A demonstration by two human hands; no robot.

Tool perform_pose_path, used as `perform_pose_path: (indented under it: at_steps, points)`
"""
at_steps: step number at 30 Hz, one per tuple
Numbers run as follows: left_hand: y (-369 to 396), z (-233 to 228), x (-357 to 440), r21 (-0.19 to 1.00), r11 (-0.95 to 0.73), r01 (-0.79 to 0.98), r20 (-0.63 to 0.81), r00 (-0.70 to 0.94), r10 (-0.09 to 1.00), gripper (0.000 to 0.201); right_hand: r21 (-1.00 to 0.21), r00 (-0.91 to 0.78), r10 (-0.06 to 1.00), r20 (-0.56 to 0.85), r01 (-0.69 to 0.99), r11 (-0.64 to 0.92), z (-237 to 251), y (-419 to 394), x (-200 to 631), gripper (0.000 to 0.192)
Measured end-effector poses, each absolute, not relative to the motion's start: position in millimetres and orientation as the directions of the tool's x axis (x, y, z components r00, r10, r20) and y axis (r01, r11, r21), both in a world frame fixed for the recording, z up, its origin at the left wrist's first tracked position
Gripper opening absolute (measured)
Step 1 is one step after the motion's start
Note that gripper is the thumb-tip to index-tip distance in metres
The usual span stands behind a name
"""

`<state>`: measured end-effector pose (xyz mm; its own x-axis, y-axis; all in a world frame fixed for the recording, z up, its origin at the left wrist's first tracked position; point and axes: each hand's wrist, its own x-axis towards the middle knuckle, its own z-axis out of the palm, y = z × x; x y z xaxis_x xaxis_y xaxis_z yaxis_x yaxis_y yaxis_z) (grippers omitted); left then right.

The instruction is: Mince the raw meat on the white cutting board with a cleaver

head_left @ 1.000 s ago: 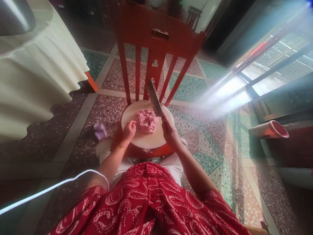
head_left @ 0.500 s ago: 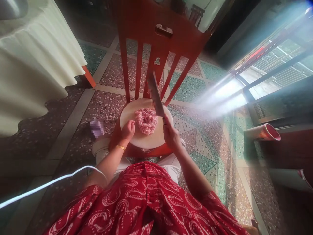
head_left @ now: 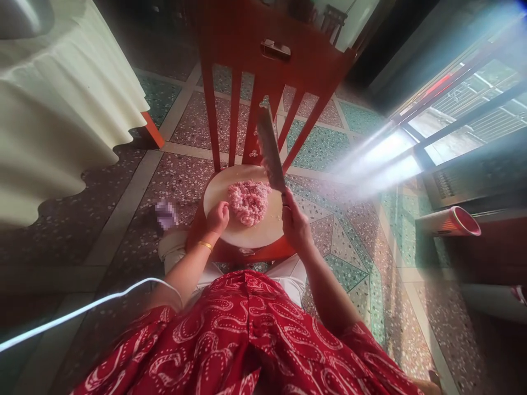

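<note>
A mound of pink minced meat [head_left: 248, 203] lies in the middle of a round, pale chopping board [head_left: 263, 237]. My right hand [head_left: 295, 224] is wrapped round the handle of a cleaver [head_left: 270, 148] at the board's right edge. The blade points up and away, raised above the board, with bits of meat stuck along its left edge. My left hand [head_left: 218, 218], a gold bangle at its wrist, rests over the board's left side, close beside the meat. Its fingers are curled in, and nothing shows in them.
The board sits on the seat of a red wooden chair [head_left: 275, 71] with a slatted back. A cloth-covered table [head_left: 74, 109] stands to the left. On the right are a tall cylindrical bin [head_left: 447, 224] and a bright barred window or door [head_left: 457, 126]. A white cable [head_left: 82, 310] crosses lower left.
The cleaver and my right hand have shifted slightly right, and the blade is a little farther from the meat. My left hand stays curled beside the meat.
</note>
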<state>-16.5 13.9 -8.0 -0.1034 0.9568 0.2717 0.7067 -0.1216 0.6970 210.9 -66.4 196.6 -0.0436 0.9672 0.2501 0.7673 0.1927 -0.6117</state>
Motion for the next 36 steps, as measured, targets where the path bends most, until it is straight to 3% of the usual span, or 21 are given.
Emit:
perform_pose_path:
  at_steps: [3,7,9,12,15,20,22,26,28,30,33,36]
  points:
    - [14,-8,-17,0.692,-0.115,0.713,0.260,-0.098,0.961,0.024,-0.595,-0.033,0.980,0.195,0.791,0.145,166,-61,203,0.054]
    - [11,-2,-17,0.699,-0.096,0.709,0.213,-0.078,0.974,0.024,-0.573,-0.105,0.985,-0.140,0.819,0.006,141,-61,206,0.050]
    - [11,-1,-18,0.706,-0.092,0.703,0.201,-0.074,0.977,0.024,-0.607,-0.083,0.992,-0.096,0.795,0.007,154,-64,213,0.049]
    - [12,-4,-17,0.698,-0.097,0.709,0.227,-0.090,0.970,0.024,-0.662,-0.059,0.992,0.115,0.739,0.121,179,-65,218,0.051]
    - [13,-7,-16,0.691,-0.107,0.715,0.242,-0.090,0.966,0.023,-0.667,-0.031,0.974,0.224,0.724,0.177,170,-61,211,0.052]
    - [11,-2,-17,0.687,-0.109,0.718,0.228,-0.070,0.971,0.021,-0.647,-0.113,0.991,-0.079,0.762,0.035,133,-64,206,0.048]
    - [11,0,-17,0.691,-0.106,0.714,0.225,-0.073,0.972,0.020,-0.656,-0.098,0.991,-0.092,0.755,0.013,146,-68,213,0.046]
    - [13,-2,-16,0.691,-0.098,0.716,0.234,-0.093,0.968,0.022,-0.686,-0.028,0.987,0.161,0.715,0.132,185,-66,216,0.051]
    - [14,-5,-16,0.686,-0.102,0.721,0.236,-0.087,0.968,0.023,-0.677,0.004,0.967,0.256,0.714,0.177,180,-63,209,0.052]
    - [13,-5,-16,0.684,-0.094,0.724,0.230,-0.091,0.969,0.024,-0.664,-0.005,0.977,0.213,0.733,0.148,158,-62,201,0.051]
    - [10,-2,-17,0.696,-0.080,0.714,0.198,-0.084,0.977,0.023,-0.618,-0.116,0.988,-0.101,0.785,0.029,130,-70,201,0.049]
    - [9,1,-17,0.710,-0.090,0.698,0.200,-0.077,0.977,0.022,-0.645,-0.096,0.991,-0.093,0.764,0.014,144,-78,213,0.047]
